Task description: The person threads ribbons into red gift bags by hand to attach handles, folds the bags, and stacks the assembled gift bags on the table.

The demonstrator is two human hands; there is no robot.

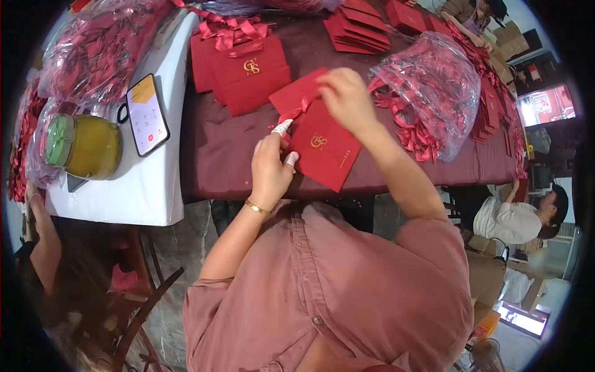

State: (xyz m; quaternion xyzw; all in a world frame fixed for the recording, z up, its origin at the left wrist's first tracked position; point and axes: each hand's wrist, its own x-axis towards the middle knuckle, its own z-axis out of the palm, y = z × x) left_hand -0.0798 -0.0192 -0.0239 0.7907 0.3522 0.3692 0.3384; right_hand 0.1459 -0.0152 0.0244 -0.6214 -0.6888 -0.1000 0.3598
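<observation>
A red paper bag (pixel 328 152) with a gold logo lies tilted on the dark red tablecloth, its flap folded out toward the upper left. A red ribbon (pixel 299 110) crosses it near the flap. My left hand (pixel 271 164), with white wraps on its fingertips, is closed on the bag's left edge, close to the ribbon. Above the bag's upper part is my right hand (pixel 347 98), slightly blurred, its fingers bent together beside the flap; what they hold, if anything, is too small to make out.
Red bags (pixel 248 74) with ribbons lie behind, left of a bag stack (pixel 356 28). A plastic bag of ribbons (pixel 427 93) sits right. On the white surface (pixel 149 192) are a phone (pixel 147 115) and a jar (pixel 93 146). Other people sit around.
</observation>
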